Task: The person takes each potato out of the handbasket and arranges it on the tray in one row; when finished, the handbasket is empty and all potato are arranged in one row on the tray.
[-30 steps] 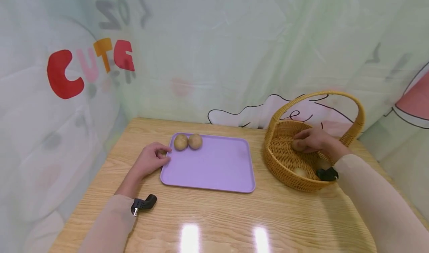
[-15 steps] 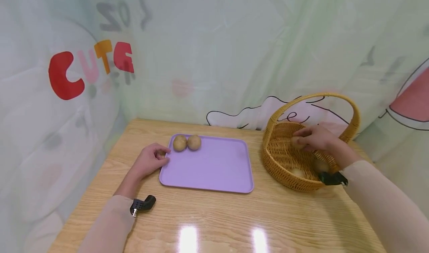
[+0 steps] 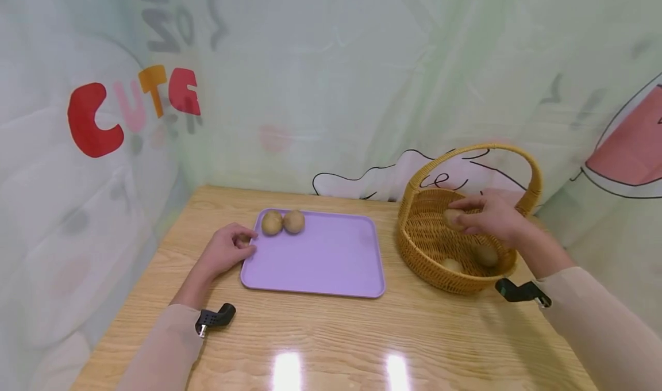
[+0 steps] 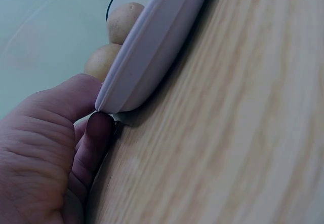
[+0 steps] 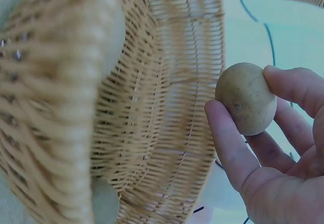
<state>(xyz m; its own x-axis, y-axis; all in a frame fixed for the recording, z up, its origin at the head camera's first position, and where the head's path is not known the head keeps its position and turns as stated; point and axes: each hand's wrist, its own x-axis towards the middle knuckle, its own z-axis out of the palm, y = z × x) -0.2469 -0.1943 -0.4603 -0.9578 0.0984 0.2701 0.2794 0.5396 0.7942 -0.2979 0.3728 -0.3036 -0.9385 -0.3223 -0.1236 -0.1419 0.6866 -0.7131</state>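
Observation:
In the right wrist view, my right hand (image 5: 288,143) pinches a round, tan potato (image 5: 246,98) between thumb and fingers. The head view has this hand over the wicker basket (image 3: 414,259), inside the arch of its handle. Two more potatoes lie in the basket, a darker one (image 3: 486,255) and a paler one (image 3: 451,264). My left hand (image 3: 224,250) holds the left rim of a purple tray (image 3: 320,259), thumb and fingers at its edge in the left wrist view. Two potatoes (image 3: 272,223) (image 3: 294,222) sit side by side in the tray's far left corner.
Both tray and basket stand on a light wooden table (image 3: 331,333), the basket at the right. A printed curtain (image 3: 289,92) hangs behind the table and along the left side. The basket's tall handle (image 3: 481,148) arches up at the back.
My right hand has lifted the potato from the basket floor and drawn back slightly. The left hand keeps its place at the tray. The whole head view has shifted a little.

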